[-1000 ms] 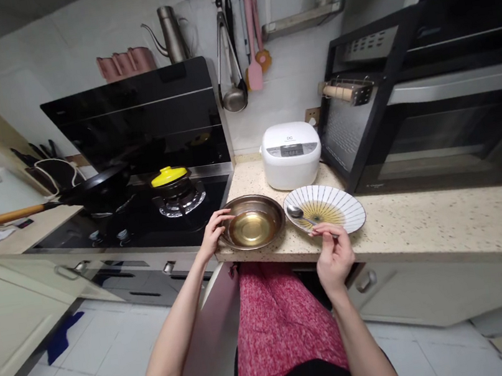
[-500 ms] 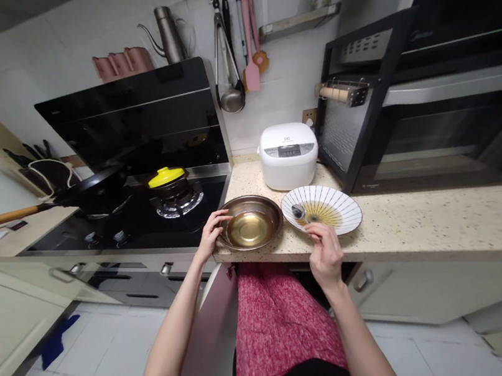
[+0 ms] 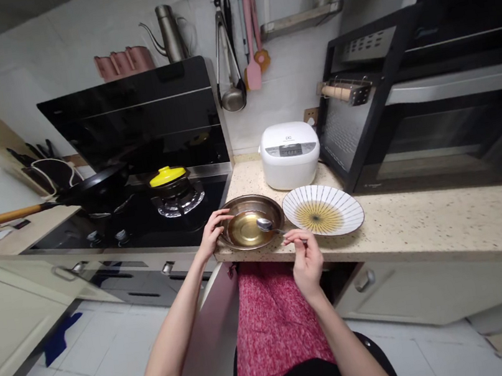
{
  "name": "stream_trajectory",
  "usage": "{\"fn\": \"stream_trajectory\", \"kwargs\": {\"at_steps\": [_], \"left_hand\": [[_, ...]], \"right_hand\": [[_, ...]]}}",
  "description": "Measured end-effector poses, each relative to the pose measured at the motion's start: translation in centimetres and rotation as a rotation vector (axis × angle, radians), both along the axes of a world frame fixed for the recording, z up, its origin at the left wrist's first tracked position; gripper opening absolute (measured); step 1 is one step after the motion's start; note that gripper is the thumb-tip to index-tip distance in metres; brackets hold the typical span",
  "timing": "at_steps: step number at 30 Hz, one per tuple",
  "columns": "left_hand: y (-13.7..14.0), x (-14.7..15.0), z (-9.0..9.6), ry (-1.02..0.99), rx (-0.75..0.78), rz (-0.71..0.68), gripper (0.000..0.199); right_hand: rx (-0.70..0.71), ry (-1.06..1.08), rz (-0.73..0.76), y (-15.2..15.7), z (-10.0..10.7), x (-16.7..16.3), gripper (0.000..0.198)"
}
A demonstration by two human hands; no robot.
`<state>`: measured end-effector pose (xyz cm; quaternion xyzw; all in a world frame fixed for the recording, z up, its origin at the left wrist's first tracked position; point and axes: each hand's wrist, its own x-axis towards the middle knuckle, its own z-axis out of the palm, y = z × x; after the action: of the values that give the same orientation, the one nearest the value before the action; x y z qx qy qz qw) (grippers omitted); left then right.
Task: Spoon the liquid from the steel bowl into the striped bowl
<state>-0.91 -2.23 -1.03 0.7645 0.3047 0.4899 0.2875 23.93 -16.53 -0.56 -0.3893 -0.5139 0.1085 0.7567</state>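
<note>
A metal bowl [image 3: 233,241] with a shallow, clear yellowish liquid stands at the counter's front edge. My left hand [image 3: 213,234] grips its left rim, fingers over the edge. My right hand [image 3: 306,258] pinches the handle of a metal spoon [image 3: 264,224], whose head hangs over the right side of the bowl. Just right of the bowl lies a white plate [image 3: 350,204] with dark radiating lines, a yellowish-brown liquid pooled in its middle. Whether the spoon carries liquid I cannot tell.
Behind the bowl and plate stands a white rice cooker [image 3: 291,155]. On the left, the stove holds a yellow-lidded pot [image 3: 167,176] and a black pan [image 3: 95,187] with a wooden handle. A dark rack [image 3: 338,112] rises at the right. Below the counter a cabinet door [image 3: 206,333] stands ajar.
My right hand has moved left with the spoon, from above the plate to over the bowl. My left hand stays on the bowl's rim.
</note>
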Motion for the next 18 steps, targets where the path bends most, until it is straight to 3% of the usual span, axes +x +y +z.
{"fn": "stream_trajectory", "kwargs": {"at_steps": [6,18], "left_hand": [[0.1,-0.1,-0.1,-0.001,-0.010,-0.008,0.039],[0.0,-0.1,-0.1,-0.003,-0.012,0.003,0.040]], "right_hand": [[-0.074,0.007,0.083,0.8,-0.6,-1.5,0.022],[-0.138,-0.056,0.075,1.8,-1.2,-1.6,0.025]]}}
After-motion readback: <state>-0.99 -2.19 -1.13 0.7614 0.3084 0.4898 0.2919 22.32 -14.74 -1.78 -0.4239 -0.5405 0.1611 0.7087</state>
